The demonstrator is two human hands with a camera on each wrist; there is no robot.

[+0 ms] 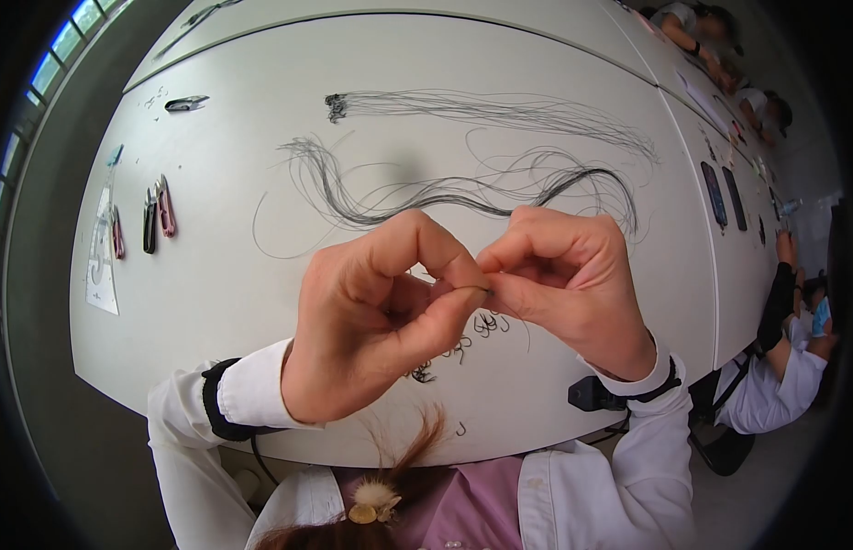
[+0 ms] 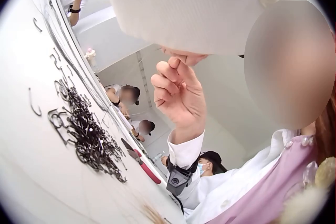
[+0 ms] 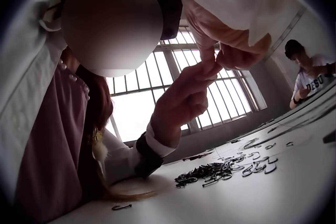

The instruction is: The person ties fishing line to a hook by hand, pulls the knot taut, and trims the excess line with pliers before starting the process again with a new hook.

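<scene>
Above the near edge of the white table [image 1: 261, 385], the left hand [image 1: 371, 316] and right hand [image 1: 564, 280] were held fingertip to fingertip, a small dark wire piece [image 1: 484, 291] pinched between thumbs and forefingers. A heap of small black hooks [image 2: 89, 134] was recorded on the table beneath. Long thin black strands [image 1: 463, 188] were laid farther back.

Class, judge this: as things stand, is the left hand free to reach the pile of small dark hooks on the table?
Probably not yet: the left hand pinches something tiny against the right hand; nothing blocks the hooks below.
</scene>
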